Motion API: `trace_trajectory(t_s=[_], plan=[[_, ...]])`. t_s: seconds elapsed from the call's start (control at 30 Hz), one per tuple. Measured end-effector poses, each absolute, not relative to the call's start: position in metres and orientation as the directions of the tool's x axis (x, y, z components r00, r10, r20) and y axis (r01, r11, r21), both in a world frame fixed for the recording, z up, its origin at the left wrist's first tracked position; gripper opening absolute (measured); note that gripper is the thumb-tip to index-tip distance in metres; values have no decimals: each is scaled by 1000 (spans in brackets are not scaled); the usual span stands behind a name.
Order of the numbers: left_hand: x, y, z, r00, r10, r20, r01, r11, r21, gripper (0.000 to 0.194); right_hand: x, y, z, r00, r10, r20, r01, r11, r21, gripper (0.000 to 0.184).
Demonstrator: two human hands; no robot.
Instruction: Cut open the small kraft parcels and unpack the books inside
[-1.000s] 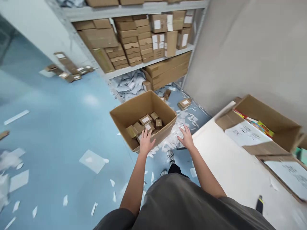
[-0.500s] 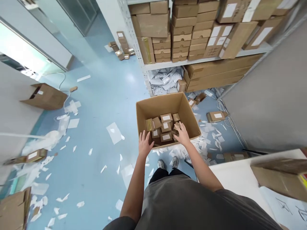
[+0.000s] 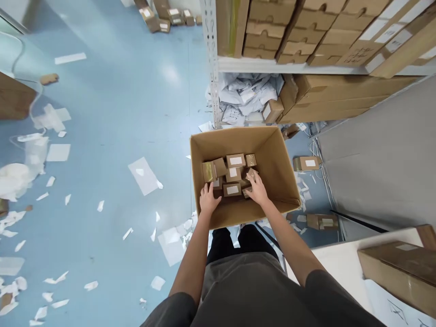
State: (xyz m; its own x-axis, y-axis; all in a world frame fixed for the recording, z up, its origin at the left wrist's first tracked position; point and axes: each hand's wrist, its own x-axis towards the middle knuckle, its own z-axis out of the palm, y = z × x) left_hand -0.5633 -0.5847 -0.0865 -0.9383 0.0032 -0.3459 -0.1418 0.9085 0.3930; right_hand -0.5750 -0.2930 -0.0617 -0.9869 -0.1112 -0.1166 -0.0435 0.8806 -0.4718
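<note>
Two hands, head view: I have both inside the open carton (image 3: 277, 172), its walls around the fingers
Left hand (image 3: 208, 200): fingers loosely spread, thumb out wide, tips beside a partly hidden labelled box (image 3: 217, 183); I see nothing held
Right hand (image 3: 258, 190): fingers bent over a small taped box (image 3: 252, 171); whether they grip or merely rest, I cannot tell
Small boxes (image 3: 233, 174): a loose pile between and just beyond both sets of fingers, the yellow-taped box (image 3: 208, 171) past the left tips
Handling so far: I judge it under way, with the pile uneven and nothing lifted clear; how much is left, I cannot tell
Shelf (image 3: 289, 68): well beyond the fingertips, stacked with boxes
Paper scraps (image 3: 145, 176): on the floor, well left of the left fingers
</note>
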Motion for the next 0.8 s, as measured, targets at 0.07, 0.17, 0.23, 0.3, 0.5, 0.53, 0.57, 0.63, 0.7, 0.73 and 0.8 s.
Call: trace_trajectory(t_s=[0.07,0.17,0.23,0.3,0.5,0.53,0.57,0.63,0.7,0.73,0.8], plan=[[-579,-584,-118,-908,-56,-414,-229,896,381,91,-588,-298,-90,-982,-78,-173,11,886,-463,93],[-596,-581,-168,-871,-150,-468,-341,870,357,90,-605,-304,-136,-966,-46,-254,72,897,-437,93],[-604,-578,-202,-848,-204,-490,-403,848,345,91,-617,-307,-168,-957,-55,-284,75,901,-427,92],[-611,-575,-236,-821,-242,-517,-458,821,342,92,-628,-309,-200,-949,-80,-304,62,900,-431,91],[-637,-570,-341,-707,-323,-629,-616,719,322,96,-653,-308,-288,-926,-142,-349,22,904,-427,92],[-644,-571,-358,-689,-341,-639,-639,703,314,96,-654,-307,-302,-922,-141,-362,24,909,-416,92],[-650,-573,-375,-680,-360,-639,-656,687,311,96,-655,-306,-316,-915,-142,-377,27,913,-408,92],[-665,-576,-408,-687,-401,-606,-672,669,319,92,-655,-304,-341,-901,-152,-406,28,915,-403,91],[-679,-578,-436,-717,-427,-551,-660,670,341,88,-653,-302,-364,-887,-168,-431,26,912,-408,90],[-685,-578,-448,-733,-435,-523,-650,674,351,88,-651,-301,-375,-881,-174,-441,26,911,-413,90],[-695,-577,-467,-745,-462,-482,-648,674,355,91,-648,-301,-392,-871,-181,-457,33,907,-421,91]])
